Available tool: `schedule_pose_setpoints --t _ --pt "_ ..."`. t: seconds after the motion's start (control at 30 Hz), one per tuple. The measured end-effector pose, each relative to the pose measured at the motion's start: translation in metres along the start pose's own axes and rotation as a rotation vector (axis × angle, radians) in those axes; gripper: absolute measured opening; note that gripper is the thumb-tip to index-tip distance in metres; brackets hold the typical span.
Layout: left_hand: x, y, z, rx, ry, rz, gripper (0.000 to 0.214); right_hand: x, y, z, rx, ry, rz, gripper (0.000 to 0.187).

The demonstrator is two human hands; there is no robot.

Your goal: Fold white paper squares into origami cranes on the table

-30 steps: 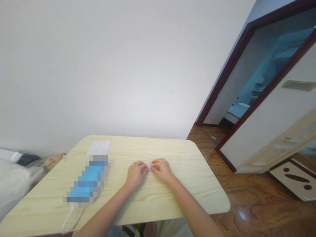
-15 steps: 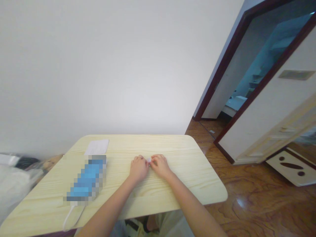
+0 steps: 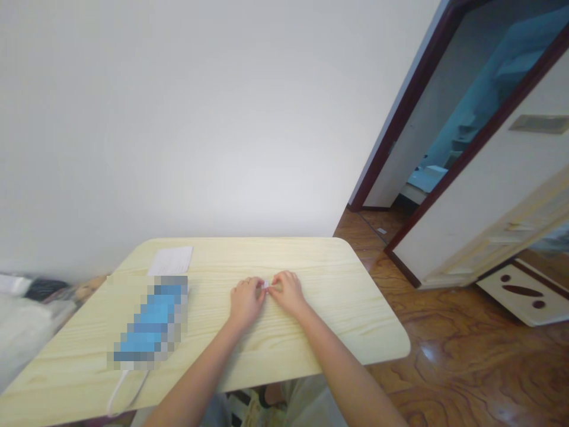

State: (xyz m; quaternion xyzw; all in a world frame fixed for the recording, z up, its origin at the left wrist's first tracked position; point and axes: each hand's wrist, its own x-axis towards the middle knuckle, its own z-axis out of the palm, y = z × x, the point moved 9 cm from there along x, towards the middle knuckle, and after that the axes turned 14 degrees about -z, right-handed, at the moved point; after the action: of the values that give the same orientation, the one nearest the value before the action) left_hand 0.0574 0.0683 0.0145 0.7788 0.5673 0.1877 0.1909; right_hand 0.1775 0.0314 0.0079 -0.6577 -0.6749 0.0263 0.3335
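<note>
Both my hands rest close together on the middle of a pale wooden table (image 3: pixel 338 332). My left hand (image 3: pixel 246 301) and my right hand (image 3: pixel 287 293) have their fingers curled and pinch a tiny white piece (image 3: pixel 265 285) between their fingertips. The piece is too small to name. My bare forearms reach in from the bottom edge.
A blurred blue object (image 3: pixel 150 323) with a white cord (image 3: pixel 122 388) lies on the table's left part. A white sheet of paper (image 3: pixel 170 261) lies behind it. A white wall stands behind the table. An open doorway (image 3: pixel 448 148) and glossy wooden floor (image 3: pixel 480 367) are on the right.
The hands stay pinched together on the white piece; the view has shifted slightly, so table and hands sit a little higher in the picture.
</note>
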Motion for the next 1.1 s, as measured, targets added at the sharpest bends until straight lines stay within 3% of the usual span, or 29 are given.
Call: schedule_pose_setpoints --t 0.13,0.3,0.57,0.67,0.77,0.83,0.97,1.1 --pt "0.000 -0.005 0.000 -0.144 0.003 0.023 0.025 0.001 0.001 0.000 -0.008 -0.008 0.033 0.019" --pt "0.002 -0.008 0.000 -0.298 -0.005 0.070 0.010 0.003 -0.001 0.001 -0.007 -0.033 0.042 0.019" --pt "0.004 -0.015 0.003 -0.505 -0.038 0.020 0.007 0.004 -0.002 0.000 0.012 -0.040 0.079 0.029" --pt "0.003 -0.016 0.000 -0.542 -0.032 0.027 0.007 0.004 -0.006 0.000 0.146 0.001 0.047 0.025" --pt "0.003 -0.018 -0.004 -0.522 -0.004 0.014 0.008 0.005 -0.008 0.005 0.416 0.017 0.026 0.010" --pt "0.003 -0.016 -0.004 -0.547 -0.043 0.038 0.011 0.006 -0.006 0.005 0.549 0.051 0.052 0.009" --pt "0.005 -0.011 0.000 -0.714 -0.173 0.050 0.015 0.010 -0.005 0.005 0.806 0.072 0.137 0.018" --pt "0.009 -0.014 0.003 -0.858 -0.233 -0.031 0.031 0.012 -0.001 0.001 0.889 0.143 0.203 0.036"
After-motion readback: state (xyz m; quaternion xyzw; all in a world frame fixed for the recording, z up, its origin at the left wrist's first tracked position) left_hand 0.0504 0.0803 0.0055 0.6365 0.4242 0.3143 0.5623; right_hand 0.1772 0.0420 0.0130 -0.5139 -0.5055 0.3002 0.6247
